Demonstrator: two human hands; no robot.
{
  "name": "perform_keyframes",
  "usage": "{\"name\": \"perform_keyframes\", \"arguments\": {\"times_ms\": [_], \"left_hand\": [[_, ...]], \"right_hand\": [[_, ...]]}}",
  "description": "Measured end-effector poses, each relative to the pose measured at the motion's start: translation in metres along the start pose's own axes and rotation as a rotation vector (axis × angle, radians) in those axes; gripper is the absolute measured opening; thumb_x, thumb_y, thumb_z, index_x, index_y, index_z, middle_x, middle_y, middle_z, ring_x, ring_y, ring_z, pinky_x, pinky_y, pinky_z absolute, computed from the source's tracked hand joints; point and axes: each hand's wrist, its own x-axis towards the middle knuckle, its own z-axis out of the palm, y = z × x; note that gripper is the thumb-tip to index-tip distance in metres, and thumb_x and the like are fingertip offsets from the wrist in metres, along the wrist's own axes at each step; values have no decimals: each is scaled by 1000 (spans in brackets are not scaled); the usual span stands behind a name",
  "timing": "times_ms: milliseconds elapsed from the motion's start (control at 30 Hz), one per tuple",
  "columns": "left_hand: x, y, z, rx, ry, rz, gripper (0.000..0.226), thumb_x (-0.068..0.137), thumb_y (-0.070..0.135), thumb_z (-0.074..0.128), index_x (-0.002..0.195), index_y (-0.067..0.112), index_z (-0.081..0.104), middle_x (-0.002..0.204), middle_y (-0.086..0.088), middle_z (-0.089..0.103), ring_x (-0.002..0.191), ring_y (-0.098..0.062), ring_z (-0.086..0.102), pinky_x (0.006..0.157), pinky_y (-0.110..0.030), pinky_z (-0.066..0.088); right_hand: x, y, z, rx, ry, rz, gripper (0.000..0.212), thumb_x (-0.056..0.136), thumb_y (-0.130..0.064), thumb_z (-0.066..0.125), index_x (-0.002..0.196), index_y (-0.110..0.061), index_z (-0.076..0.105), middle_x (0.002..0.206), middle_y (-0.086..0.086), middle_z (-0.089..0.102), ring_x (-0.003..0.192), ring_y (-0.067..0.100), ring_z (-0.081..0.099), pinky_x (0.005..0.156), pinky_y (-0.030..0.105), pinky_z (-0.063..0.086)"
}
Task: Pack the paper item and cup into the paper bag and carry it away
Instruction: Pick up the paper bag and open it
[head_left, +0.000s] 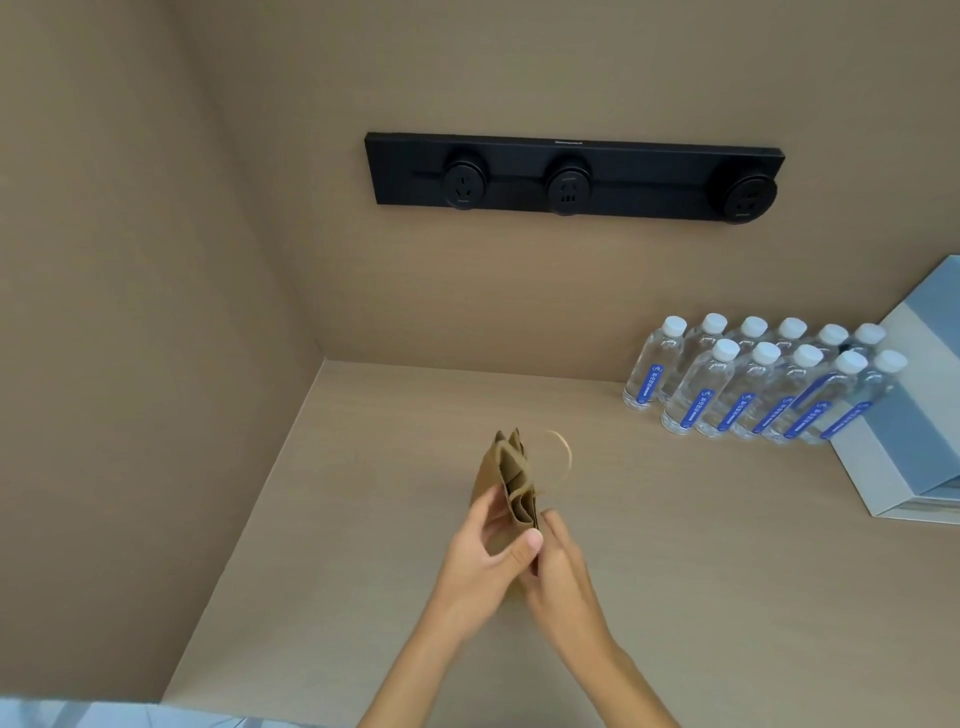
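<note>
A small brown paper bag (511, 478) is held upright and still mostly folded flat above the beige counter (363, 493), with its narrow mouth facing me. One twine handle loops out to its right. My left hand (488, 551) grips the bag's left side, thumb pressed on the near edge. My right hand (558, 561) pinches the same near edge from the right. Both hands touch each other at the bag. No cup or other paper item is in view.
Several water bottles (748, 379) with white caps and blue labels stand at the back right. A grey and white box (914, 415) leans beside them. A black socket rail (571, 176) is fixed on the back wall. A side wall closes the counter's left.
</note>
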Motion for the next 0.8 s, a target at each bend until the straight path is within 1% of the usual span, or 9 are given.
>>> {"name": "perform_keyframes", "arguments": {"times_ms": [133, 267, 333, 433, 500, 567, 633, 733, 800], "left_hand": [[1, 11, -1, -95, 98, -89, 32, 93, 32, 61, 124, 21, 63, 114, 6, 74, 108, -8, 67, 91, -27, 51], [8, 23, -10, -51, 116, -146, 27, 93, 17, 52, 106, 30, 72, 88, 7, 77, 83, -9, 72, 68, -25, 56], [11, 32, -12, -2, 101, -146, 33, 87, 9, 47, 103, 27, 70, 94, -2, 77, 83, -12, 74, 65, -25, 58], [21, 38, -15, 90, 167, -113, 34, 75, 5, 46, 96, 20, 69, 83, -6, 72, 69, -14, 69, 60, -33, 60], [26, 40, -15, 148, 175, -113, 33, 69, 4, 47, 90, 19, 68, 71, 1, 69, 64, -19, 64, 70, -48, 58], [31, 42, -16, 255, 176, -109, 29, 73, 4, 52, 85, 28, 64, 59, 12, 66, 59, -16, 63, 73, -50, 57], [36, 45, -16, 354, 185, -110, 23, 77, 10, 61, 83, 32, 59, 60, 10, 63, 62, -16, 63, 72, -47, 58], [42, 50, -15, 481, 184, -112, 29, 76, 19, 67, 102, 30, 59, 72, 7, 65, 73, -15, 65, 69, -34, 55], [46, 54, -13, 565, 215, -71, 47, 76, 23, 65, 120, 31, 54, 82, 9, 66, 86, -15, 64, 69, -28, 48]], "right_hand": [[1, -9, -3, 10, -85, -15, 25, 86, -25, 58, 104, -39, 49, 91, -16, 43, 74, 6, 54, 61, 10, 41], [3, -21, -18, 242, -159, 56, 42, 86, -56, 51, 126, -42, 51, 113, -18, 50, 91, 1, 60, 78, 10, 45], [9, -26, -26, 483, -143, 145, 44, 89, -47, 48, 129, -29, 55, 121, -13, 58, 104, 2, 61, 83, 13, 45], [25, -37, -33, 702, -43, 322, 26, 99, -17, 41, 112, -11, 63, 106, 7, 68, 83, 18, 65, 71, 32, 50], [37, -43, -37, 672, 6, 404, 23, 102, -16, 42, 107, -6, 62, 88, 9, 67, 63, 18, 64, 58, 33, 48], [48, -48, -40, 578, -1, 414, 25, 99, -24, 51, 109, -3, 59, 78, 8, 65, 52, 19, 61, 50, 31, 47], [57, -50, -42, 484, -41, 406, 30, 95, -27, 58, 114, -4, 57, 77, 10, 63, 48, 19, 59, 45, 30, 46], [66, -53, -45, 399, -103, 389, 43, 90, -11, 59, 131, -10, 45, 71, 8, 57, 42, 16, 56, 40, 28, 45], [69, -54, -47, 364, -143, 383, 70, 81, 1, 53, 143, -23, 30, 62, 7, 50, 38, 16, 50, 37, 25, 40]]}}
